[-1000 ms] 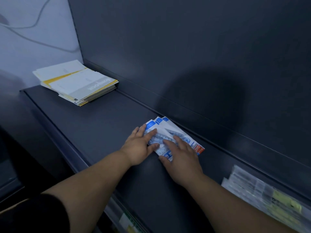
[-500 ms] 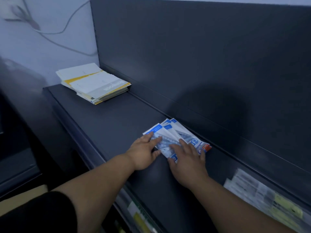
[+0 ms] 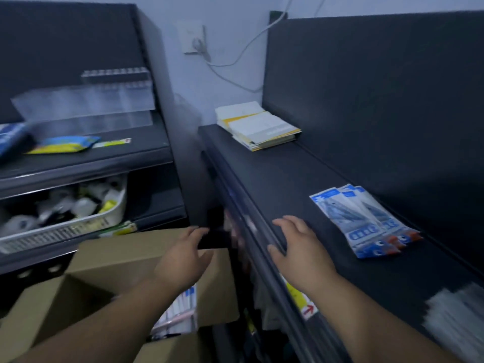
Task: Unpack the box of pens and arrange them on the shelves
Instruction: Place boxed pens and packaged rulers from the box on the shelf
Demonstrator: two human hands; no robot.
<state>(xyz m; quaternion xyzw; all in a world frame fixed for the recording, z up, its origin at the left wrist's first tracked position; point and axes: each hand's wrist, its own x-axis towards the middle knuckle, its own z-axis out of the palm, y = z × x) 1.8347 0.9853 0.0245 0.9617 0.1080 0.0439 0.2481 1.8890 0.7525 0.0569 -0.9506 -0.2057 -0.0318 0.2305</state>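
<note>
1. Three pen packs (image 3: 364,221) at 3 o'clock.
2. One stack of yellow-and-white booklets (image 3: 258,127) at 12 o'clock.
3. One cardboard box (image 3: 125,260) at 7 o'clock.
4. One white basket (image 3: 65,229) at 9 o'clock.

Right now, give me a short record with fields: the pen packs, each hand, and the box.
pen packs: three, fanned and overlapping, flat on the shelf
left hand: open, empty, over the cardboard box
right hand: open, empty, at the shelf's front edge, apart from the packs
cardboard box: flaps open, more packs inside
far end of shelf: stack of booklets
</note>
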